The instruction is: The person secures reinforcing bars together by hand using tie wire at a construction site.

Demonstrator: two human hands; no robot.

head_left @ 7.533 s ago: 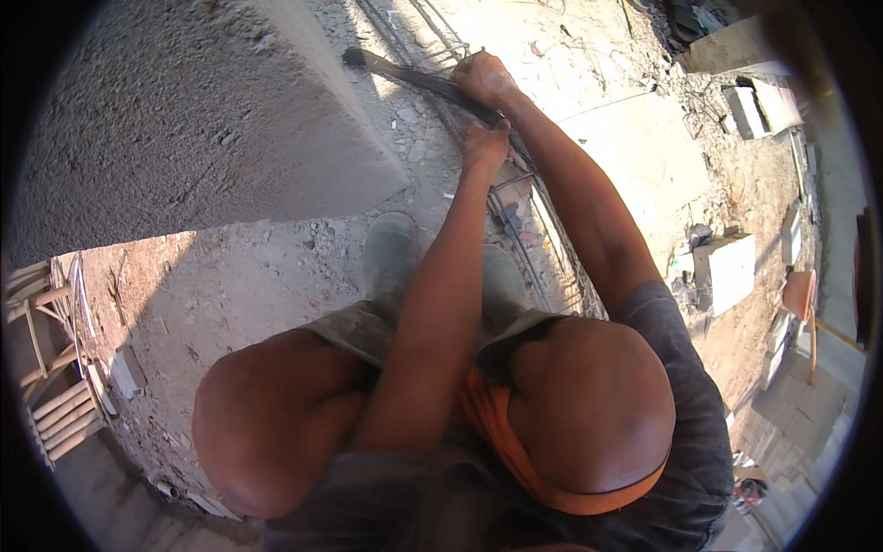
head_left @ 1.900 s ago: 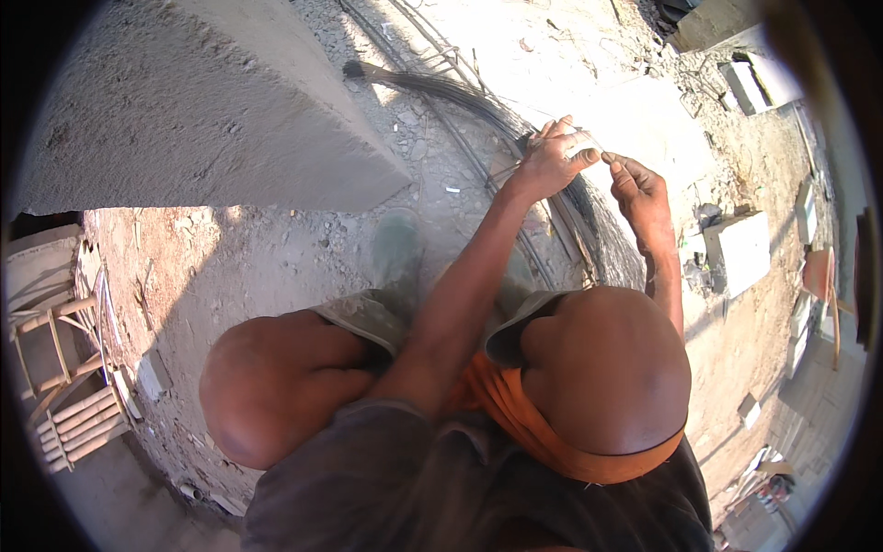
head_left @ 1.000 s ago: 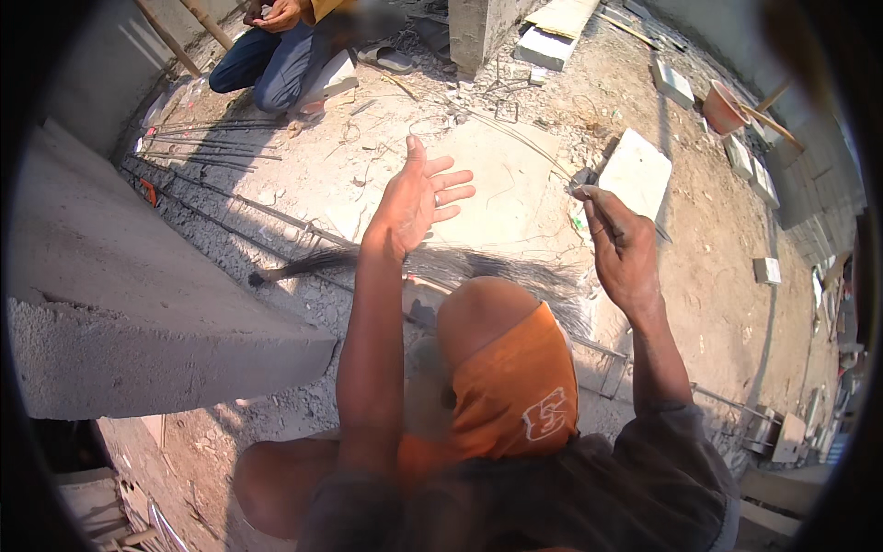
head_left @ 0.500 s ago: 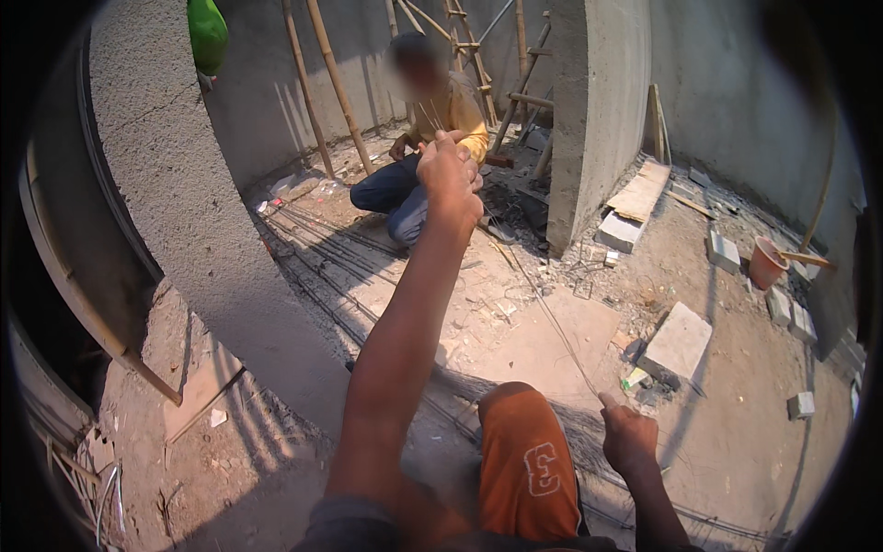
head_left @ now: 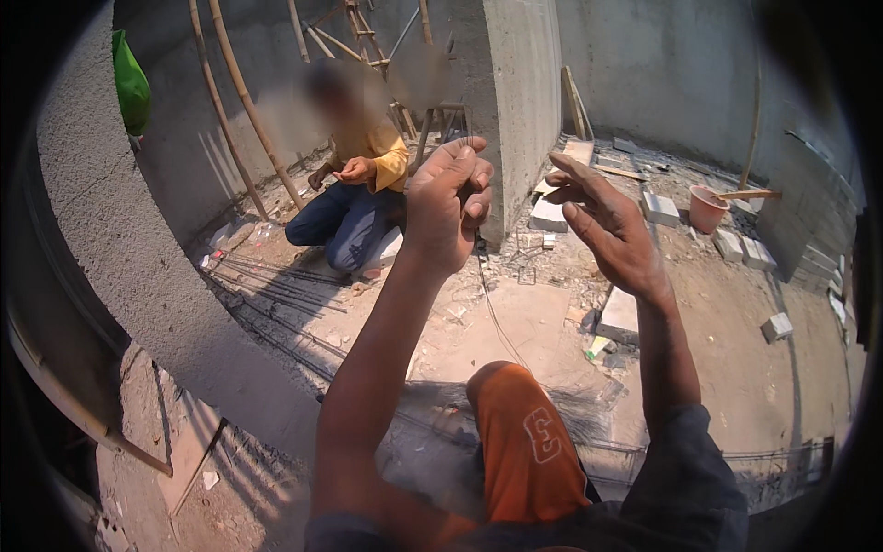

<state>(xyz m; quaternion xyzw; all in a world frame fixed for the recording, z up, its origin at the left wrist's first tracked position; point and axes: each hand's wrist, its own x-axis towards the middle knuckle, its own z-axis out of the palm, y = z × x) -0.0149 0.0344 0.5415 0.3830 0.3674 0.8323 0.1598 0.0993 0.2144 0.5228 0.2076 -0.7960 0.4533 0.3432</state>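
Observation:
My left hand (head_left: 449, 204), raised in front of me, is closed around thin metal wire. The wire (head_left: 490, 309) hangs below the fist in a loose curve toward my knee, and short ends poke up above the fingers. To its right, my right hand (head_left: 609, 228) is held up with fingers apart and thumb out, touching nothing. A bundle of similar thin wires (head_left: 579, 414) lies on the ground beside my orange-clad leg.
A person (head_left: 354, 184) in a yellow top squats ahead on the left, near steel rods (head_left: 276, 281) on the ground. A concrete column (head_left: 524, 101) rises beyond my hands. Bamboo poles (head_left: 241, 83), a grey block (head_left: 618, 317) and a pink bucket (head_left: 708, 210) stand around.
My right hand has let go of the wire's lower end and risen beside my left hand. The wire now hangs slack. The view has turned right.

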